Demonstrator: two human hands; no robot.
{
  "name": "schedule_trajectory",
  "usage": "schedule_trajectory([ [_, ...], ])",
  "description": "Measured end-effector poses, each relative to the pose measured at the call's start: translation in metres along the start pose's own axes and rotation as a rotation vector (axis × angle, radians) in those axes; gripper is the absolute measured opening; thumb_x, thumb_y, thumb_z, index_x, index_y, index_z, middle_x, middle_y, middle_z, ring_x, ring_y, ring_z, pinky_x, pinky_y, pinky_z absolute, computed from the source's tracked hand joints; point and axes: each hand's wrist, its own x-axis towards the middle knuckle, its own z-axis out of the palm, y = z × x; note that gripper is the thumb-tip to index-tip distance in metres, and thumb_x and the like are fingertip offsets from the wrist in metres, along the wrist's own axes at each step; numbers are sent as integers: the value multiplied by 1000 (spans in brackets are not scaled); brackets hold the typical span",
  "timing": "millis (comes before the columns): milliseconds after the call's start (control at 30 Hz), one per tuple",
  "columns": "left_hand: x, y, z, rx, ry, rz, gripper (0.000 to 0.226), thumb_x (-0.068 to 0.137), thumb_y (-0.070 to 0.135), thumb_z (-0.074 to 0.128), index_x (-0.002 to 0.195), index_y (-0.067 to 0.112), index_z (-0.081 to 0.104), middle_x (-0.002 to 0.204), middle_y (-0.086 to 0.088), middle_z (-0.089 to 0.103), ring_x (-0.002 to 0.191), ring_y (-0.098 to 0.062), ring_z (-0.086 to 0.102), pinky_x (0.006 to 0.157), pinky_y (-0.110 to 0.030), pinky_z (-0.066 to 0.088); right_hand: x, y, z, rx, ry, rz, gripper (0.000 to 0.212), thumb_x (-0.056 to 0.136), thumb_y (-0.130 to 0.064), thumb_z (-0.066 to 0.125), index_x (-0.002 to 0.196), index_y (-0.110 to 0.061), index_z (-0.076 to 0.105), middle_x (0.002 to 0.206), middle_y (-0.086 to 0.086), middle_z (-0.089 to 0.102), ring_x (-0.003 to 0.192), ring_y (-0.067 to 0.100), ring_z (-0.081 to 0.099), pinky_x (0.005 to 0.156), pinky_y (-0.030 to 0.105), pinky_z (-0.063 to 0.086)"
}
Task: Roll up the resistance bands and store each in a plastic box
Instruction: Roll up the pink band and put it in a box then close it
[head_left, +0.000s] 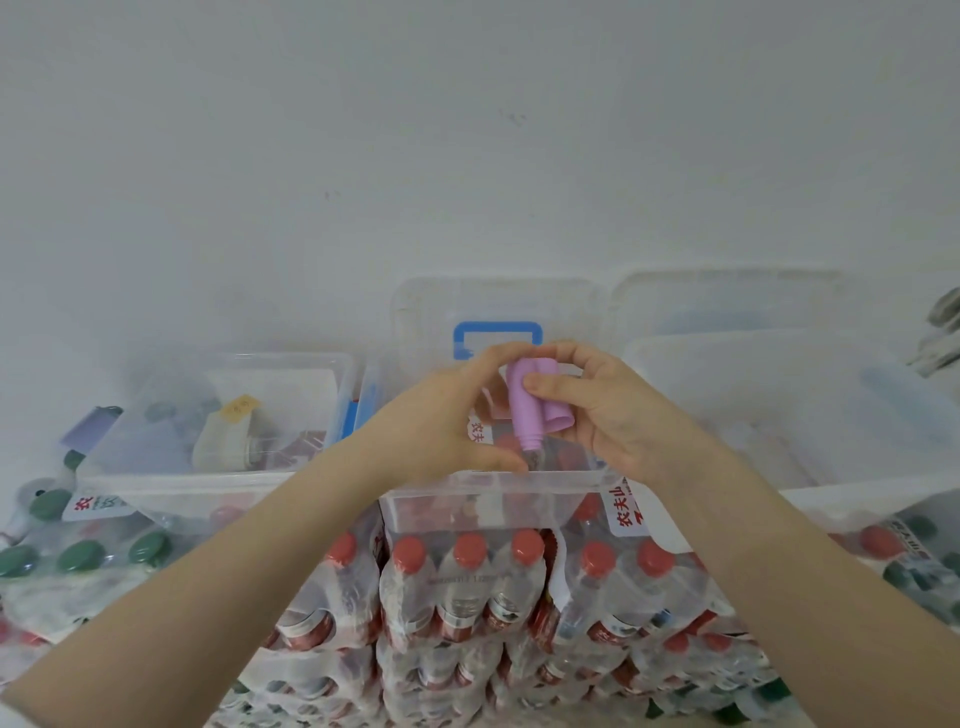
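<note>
At the middle of the frame both hands pinch the purple band (524, 402), left hand (447, 421) and right hand (597, 410); its roll stands upright, directly above the open clear box (498, 499).

Pale lilac rolled rubber resistance band (524, 402), plain, no print. Clear plastic box (493, 501) w/ bright blue handle (497, 335) on its see-through lid. Shrink-wrapped water bottles: red caps (470, 548) centre, dark green caps (80, 556) left. White pack labels (626, 509), red characters. Wall (467, 130) off-white.
</note>
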Motion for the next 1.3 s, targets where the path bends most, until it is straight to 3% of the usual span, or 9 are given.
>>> schedule_trajectory([
  [100, 0, -6, 6, 62, 126, 60, 82, 62, 37, 80, 131, 22, 38, 125, 16, 33, 110, 6, 39, 92, -1, 30, 0, 3, 4, 8, 27, 7, 43, 80, -2, 64, 120, -8, 48, 109, 17, 62, 86, 27, 66, 79, 42, 56],
  [167, -1, -7, 10, 66, 174, 122, 74, 64, 42, 74, 126, 17, 43, 127, 14, 35, 119, 1, 35, 98, -1, 24, 1, 5, 8, 32, 40, -3, 44, 80, -3, 65, 120, -8, 47, 103, 15, 63, 80, 23, 67, 74, 38, 57],
  [300, -2, -5, 11, -29, 206, 114, 59, 69, 34, 69, 120, 28, 40, 117, 23, 44, 110, 6, 44, 95, -6, 33, 0, 7, 9, 100, 50, -15, 42, 82, -8, 63, 121, -9, 47, 98, 12, 65, 76, 19, 67, 66, 31, 58],
  [400, -5, -5, 8, -183, 182, 48, 63, 71, 25, 74, 119, 39, 36, 120, 30, 41, 111, 17, 42, 90, -11, 40, -2, 10, 9, 110, 33, -10, 36, 87, -7, 57, 122, -8, 48, 99, 13, 66, 79, 20, 67, 68, 29, 59],
  [467, -7, -5, 7, -340, 207, 19, 68, 66, 30, 75, 118, 48, 35, 124, 27, 44, 117, 11, 44, 92, -22, 45, -3, 13, 8, 61, 50, -2, 38, 87, -2, 57, 123, -9, 48, 99, 15, 65, 80, 22, 65, 72, 31, 58],
  [667, -5, -8, 9, -593, 317, 55, 63, 62, 22, 73, 119, 32, 46, 119, 12, 51, 115, -7, 52, 101, -25, 40, -6, 13, 10, -36, 55, -10, 35, 82, 2, 63, 111, -13, 51, 80, 12, 66, 55, 12, 61, 62, 27, 51],
  [867, -4, -12, 7, -267, 212, 13, 53, 64, 38, 70, 110, 44, 43, 111, 30, 50, 109, 7, 49, 97, -21, 43, -8, 6, 2, -108, 166, -61, 28, 80, 6, 62, 99, -12, 52, 76, 11, 65, 49, 11, 55, 48, 17, 49],
  [1067, 9, -12, 5, 119, 230, 13, 58, 74, 22, 72, 124, 14, 45, 120, 9, 51, 105, 0, 43, 88, -3, 30, -2, 8, 12, -291, 262, -144, 22, 80, 0, 66, 97, -11, 57, 80, 3, 68, 54, 3, 64, 47, 12, 46],
  [1300, 13, -8, 6, 40, 248, -43, 85, 71, 11, 73, 139, 21, 22, 113, 4, 53, 99, -10, 51, 84, -13, 38, -4, 22, 32, -352, 305, -206, 45, 79, -14, 69, 116, -25, 46, 106, -2, 64, 86, 11, 62, 76, 25, 51],
])
